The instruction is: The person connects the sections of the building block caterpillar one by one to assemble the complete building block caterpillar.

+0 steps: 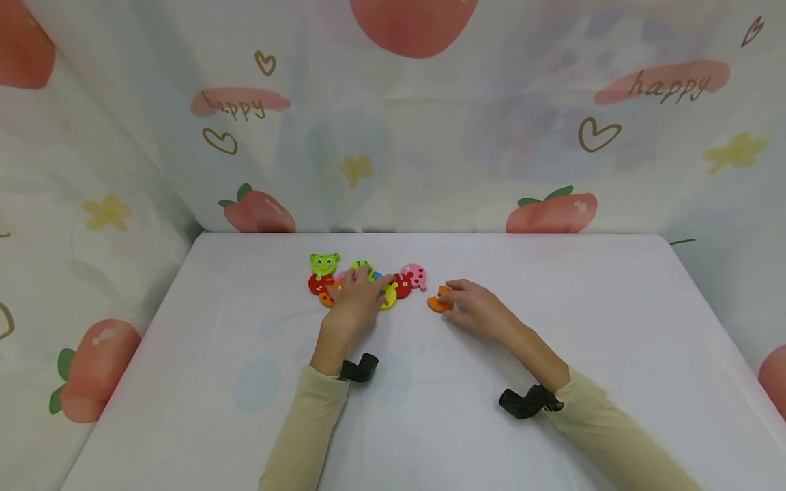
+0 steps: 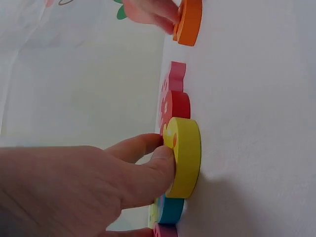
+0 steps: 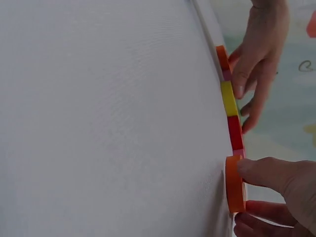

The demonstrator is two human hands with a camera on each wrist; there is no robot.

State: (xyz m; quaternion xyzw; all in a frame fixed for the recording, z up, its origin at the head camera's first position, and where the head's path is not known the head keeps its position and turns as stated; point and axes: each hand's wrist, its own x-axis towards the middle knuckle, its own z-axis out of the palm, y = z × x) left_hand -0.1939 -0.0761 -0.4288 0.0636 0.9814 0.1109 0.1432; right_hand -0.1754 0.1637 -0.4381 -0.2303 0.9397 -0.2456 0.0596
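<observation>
A row of joined, colourful wooden puzzle pieces lies on the table, starting at the left with a green smiling animal head (image 1: pixel 323 264). My left hand (image 1: pixel 353 301) reaches over the row with its fingers spread. Its fingertips touch the top of the yellow piece (image 2: pixel 187 160) and neighbouring pieces, partly covering the middle of the row. Right of the yellow one come a red piece (image 1: pixel 402 286) and a pink spotted piece (image 1: pixel 416 275) at the end. A short gap further right, my right hand (image 1: pixel 482 310) pinches an orange puzzle piece (image 3: pixel 234 185) between thumb and fingers, low at the tabletop.
The white table (image 1: pixel 430 409) has a back edge just beyond the pieces. Behind it hangs a printed cloth (image 1: pixel 417 150) with strawberries, hearts and lettering. A black camera (image 1: pixel 361 368) sits on the left wrist, another black camera (image 1: pixel 527 402) on the right.
</observation>
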